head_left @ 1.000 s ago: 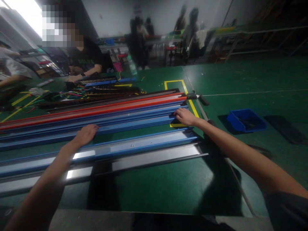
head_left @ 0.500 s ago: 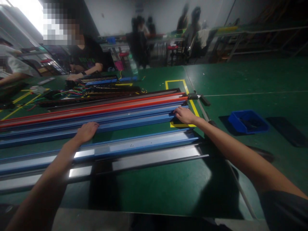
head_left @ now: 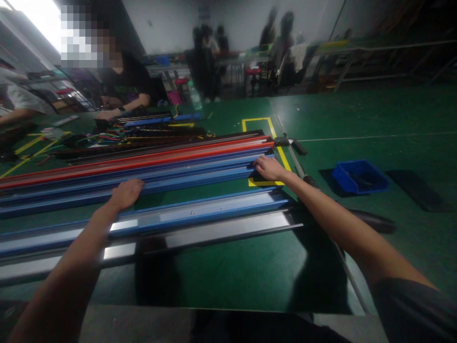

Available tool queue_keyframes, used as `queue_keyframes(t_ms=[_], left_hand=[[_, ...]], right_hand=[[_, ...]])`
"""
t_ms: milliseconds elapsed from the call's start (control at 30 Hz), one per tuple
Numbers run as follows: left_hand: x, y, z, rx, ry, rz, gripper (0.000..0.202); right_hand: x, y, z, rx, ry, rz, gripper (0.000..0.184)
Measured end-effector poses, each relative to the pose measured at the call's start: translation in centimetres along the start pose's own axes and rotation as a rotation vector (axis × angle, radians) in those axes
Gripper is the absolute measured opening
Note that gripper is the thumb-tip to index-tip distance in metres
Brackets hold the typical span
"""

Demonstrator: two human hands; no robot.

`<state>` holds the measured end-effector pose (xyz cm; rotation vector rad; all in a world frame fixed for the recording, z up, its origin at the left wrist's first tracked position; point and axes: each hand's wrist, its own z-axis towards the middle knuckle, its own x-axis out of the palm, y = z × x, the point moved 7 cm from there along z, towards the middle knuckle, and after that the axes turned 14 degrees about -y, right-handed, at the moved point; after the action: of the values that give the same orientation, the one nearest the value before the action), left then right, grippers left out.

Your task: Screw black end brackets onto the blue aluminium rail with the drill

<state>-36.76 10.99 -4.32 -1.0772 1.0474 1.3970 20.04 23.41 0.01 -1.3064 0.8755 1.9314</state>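
Several long channel-shaped metal profiles lie side by side across the green table. My right hand (head_left: pixel 269 168) has its fingers curled over the right end of the nearer blue profile (head_left: pixel 200 179) in the far group. Farther left along that same profile, my left hand (head_left: pixel 127 194) bends its fingers over the near edge; the fingertips are partly hidden. Closer to me rest another blue-edged profile (head_left: pixel 210 208) and a silver profile (head_left: pixel 228 229), both beneath my left forearm. Beyond my hands are a red profile (head_left: pixel 171 157) and dark ones.
A clamp (head_left: pixel 290 143) and a metal bar sit by the profiles' right ends, near yellow tape (head_left: pixel 273 128). Farther right are a blue bin (head_left: pixel 360 177) and a dark flat piece (head_left: pixel 416 189). Bundled wires (head_left: pixel 110 136) lie far left, before a seated person (head_left: pixel 128 85).
The whole view has shifted slightly, with things on the right a little farther left and higher. Both hands keep their places on the blue profile.
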Motion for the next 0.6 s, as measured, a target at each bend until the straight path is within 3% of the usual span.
queue_keyframes(t_ms=[133, 267, 433, 600], left_hand=[[-0.8, -0.5, -0.3, -0.039, -0.008, 0.016, 0.04], [-3.6, -1.3, -2.0, 0.01, -0.043, -0.016, 0.061], [-6.7, -1.2, -7.4, 0.032, -0.097, -0.012, 0.078], [-6.1, -0.2, -13.4, 0.019, 0.015, 0.088, 0.069]], right_hand=[[-1.2, 0.4, -0.7, -0.057, -0.055, 0.022, 0.034], [-3.8, 1.8, -3.9, -0.11, -0.135, -0.003, 0.032], [-6.3, 5.5, -10.9, -0.225, -0.226, -0.074, 0.028], [-5.4, 7.5, -14.7, -0.263, -0.145, 0.018, 0.023]])
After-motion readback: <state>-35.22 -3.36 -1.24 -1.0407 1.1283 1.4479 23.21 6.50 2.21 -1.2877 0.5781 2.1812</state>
